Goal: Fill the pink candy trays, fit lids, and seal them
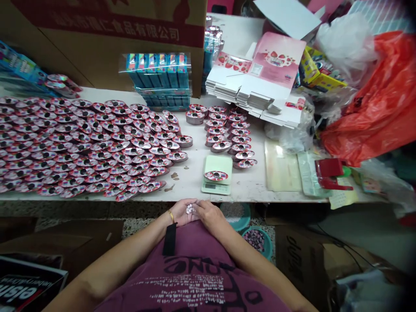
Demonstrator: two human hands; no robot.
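Observation:
My left hand (180,212) lies palm up in my lap, cupped around a small heap of pale candies (189,209). My right hand (208,214) rests beside it, fingers curled toward the candies and touching them. Just beyond the table edge stands a small pale green scale (217,167) with one oval pink tin (216,176) lying on it. Several oval tins (87,147) with pink lids cover the table's left side in overlapping rows. A smaller group of tins (227,130) sits behind the scale.
Flat strawberry-printed cartons (256,82) are stacked at the back right, blue packs (159,78) at the back centre. A red plastic bag (377,104) and a red stapler (329,173) lie at the right. Teal bowls (258,238) stand under the table.

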